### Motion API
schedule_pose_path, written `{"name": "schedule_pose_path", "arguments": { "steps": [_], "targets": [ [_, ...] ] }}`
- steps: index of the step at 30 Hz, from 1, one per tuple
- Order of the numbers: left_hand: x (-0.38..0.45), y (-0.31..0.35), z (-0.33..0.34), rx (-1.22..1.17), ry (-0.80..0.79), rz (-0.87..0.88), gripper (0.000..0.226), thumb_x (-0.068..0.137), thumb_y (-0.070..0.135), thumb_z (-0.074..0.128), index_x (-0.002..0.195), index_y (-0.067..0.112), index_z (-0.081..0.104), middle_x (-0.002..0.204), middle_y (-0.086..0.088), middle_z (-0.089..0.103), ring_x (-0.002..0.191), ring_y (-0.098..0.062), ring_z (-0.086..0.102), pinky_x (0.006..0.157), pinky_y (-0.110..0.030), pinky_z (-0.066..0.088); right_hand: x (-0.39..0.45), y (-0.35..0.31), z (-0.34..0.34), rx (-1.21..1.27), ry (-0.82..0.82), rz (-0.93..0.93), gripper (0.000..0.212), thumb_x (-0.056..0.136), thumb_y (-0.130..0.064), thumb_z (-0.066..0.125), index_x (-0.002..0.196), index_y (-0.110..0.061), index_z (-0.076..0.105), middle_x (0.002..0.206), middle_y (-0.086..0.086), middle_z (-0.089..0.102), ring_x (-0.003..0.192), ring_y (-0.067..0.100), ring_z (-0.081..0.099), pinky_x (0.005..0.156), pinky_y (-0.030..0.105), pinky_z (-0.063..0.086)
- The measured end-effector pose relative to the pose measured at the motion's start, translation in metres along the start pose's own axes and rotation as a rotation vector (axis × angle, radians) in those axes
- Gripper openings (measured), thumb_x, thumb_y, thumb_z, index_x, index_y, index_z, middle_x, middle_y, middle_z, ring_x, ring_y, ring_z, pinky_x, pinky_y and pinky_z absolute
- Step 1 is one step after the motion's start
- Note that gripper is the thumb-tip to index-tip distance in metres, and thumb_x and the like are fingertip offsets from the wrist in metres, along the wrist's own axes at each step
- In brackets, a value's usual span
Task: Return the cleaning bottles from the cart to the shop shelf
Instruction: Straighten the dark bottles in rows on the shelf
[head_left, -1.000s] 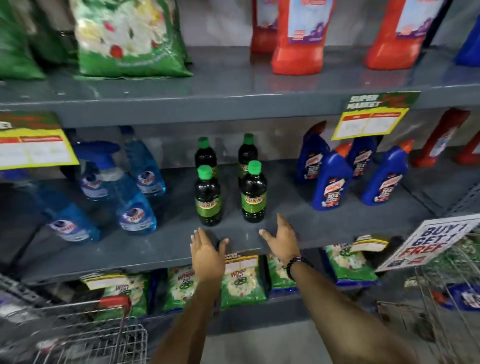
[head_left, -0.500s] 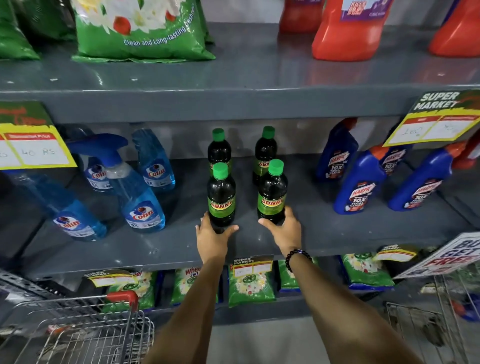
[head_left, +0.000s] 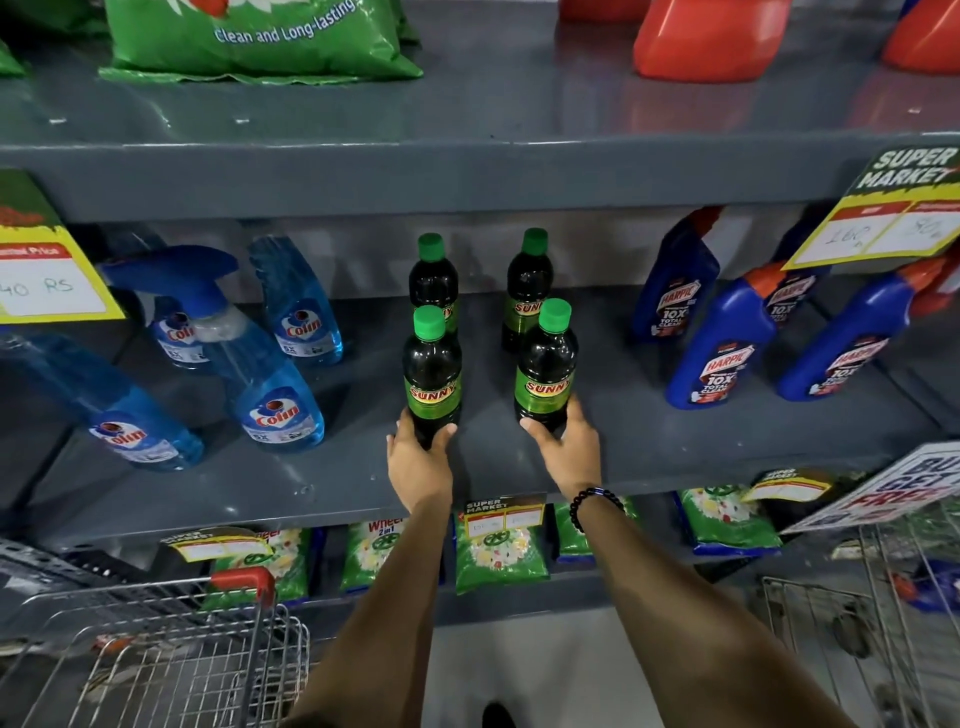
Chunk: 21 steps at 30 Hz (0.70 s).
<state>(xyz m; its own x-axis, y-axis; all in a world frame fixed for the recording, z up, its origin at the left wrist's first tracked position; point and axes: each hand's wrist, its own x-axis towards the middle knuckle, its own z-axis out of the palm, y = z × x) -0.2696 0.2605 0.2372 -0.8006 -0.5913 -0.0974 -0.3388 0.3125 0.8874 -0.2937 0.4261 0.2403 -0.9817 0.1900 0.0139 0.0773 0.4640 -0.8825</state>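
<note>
Standing upright on the grey middle shelf, four dark Sunny bottles with green caps form two rows, all filled with dark liquid. A wire cart sits below at the left. The left hand wraps the base of the front left bottle, fingers curled round it. The right hand likewise cups the front right bottle low down.

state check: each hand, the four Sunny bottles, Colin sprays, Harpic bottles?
left hand: gripping front-left Sunny bottle at base
right hand: gripping front-right Sunny bottle at base
rear Sunny bottles: upright, capped
Colin sprays: upright
Harpic bottles: upright, capped
</note>
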Motion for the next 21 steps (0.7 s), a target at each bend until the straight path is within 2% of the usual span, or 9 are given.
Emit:
{"name": "schedule_pose_path", "arguments": {
  "steps": [7,12,18,21],
  "targets": [
    [-0.0002,0.0006,-0.0013,0.009,0.0,0.008,0.059,0.081,0.033,0.066,0.133,0.014,0.046,0.129,-0.017,0.057,0.127,-0.036,0.044,0.101,-0.051,0.042,0.0002,-0.0003,-0.0006,0.004,-0.038,0.005,0.067,0.082,-0.029,0.067,0.137,-0.009,0.035,0.13,0.015,0.057,0.118,0.029,0.055,0.099,0.042,0.046],
    [-0.0012,0.0018,-0.0022,0.001,0.01,0.03,0.056,0.08,0.031,0.068,0.131,0.016,0.048,0.122,-0.016,0.061,0.118,-0.034,0.051,0.093,-0.046,0.045,-0.0003,-0.0005,-0.0003,0.009,-0.052,0.0,0.067,0.084,-0.024,0.064,0.14,-0.008,0.03,0.134,0.015,0.054,0.123,0.031,0.051,0.104,0.045,0.042],
    [-0.0022,0.0006,-0.0018,0.009,0.002,0.036,0.058,0.079,0.033,0.068,0.131,0.017,0.048,0.122,-0.016,0.06,0.118,-0.035,0.05,0.094,-0.045,0.045,0.0025,-0.0004,-0.0017,0.001,-0.104,0.008,0.067,0.086,-0.024,0.062,0.141,-0.009,0.026,0.137,0.014,0.051,0.127,0.03,0.046,0.107,0.046,0.039],
    [-0.0015,-0.0009,-0.0008,0.037,-0.016,0.028,0.061,0.078,0.036,0.069,0.133,0.018,0.046,0.133,-0.015,0.054,0.127,-0.035,0.043,0.101,-0.048,0.042,0.0034,0.0011,-0.0018,0.005,-0.112,0.01,0.068,0.086,-0.024,0.062,0.142,-0.011,0.026,0.138,0.013,0.05,0.128,0.03,0.046,0.107,0.046,0.038]
  ]
}}
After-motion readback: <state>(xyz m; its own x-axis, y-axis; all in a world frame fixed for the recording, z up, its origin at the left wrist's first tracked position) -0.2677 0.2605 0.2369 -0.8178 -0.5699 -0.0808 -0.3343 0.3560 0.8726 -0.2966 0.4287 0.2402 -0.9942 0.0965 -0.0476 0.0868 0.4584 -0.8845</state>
